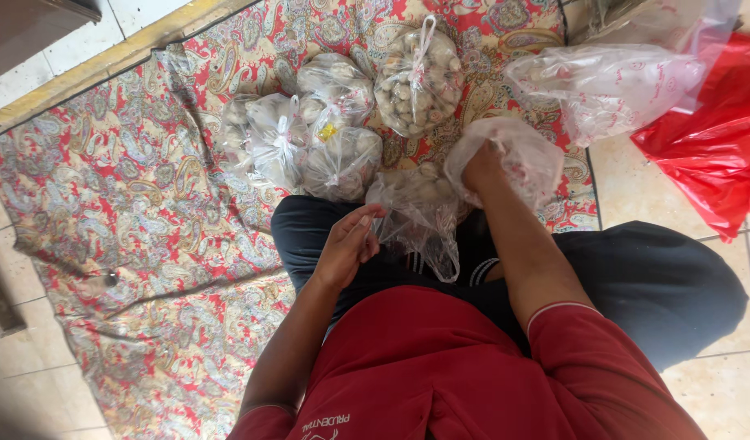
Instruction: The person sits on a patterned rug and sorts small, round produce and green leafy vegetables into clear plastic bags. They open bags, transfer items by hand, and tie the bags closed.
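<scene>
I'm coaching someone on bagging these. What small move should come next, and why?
Probably gather and close the mouth of the clear bag: the left hand pinches its edge, the right hand is inside another bag, while the tied bags lie knotted on the mat.

This looks like the floor of a home or small home-run food trade: pale floor tiles [717,383] covered by a red paisley cloth [130,187], where a seated person works. Knotted clear bags of small pale lumps [418,77] cluster at the far side, red plastic bags [713,138] at right.
</scene>
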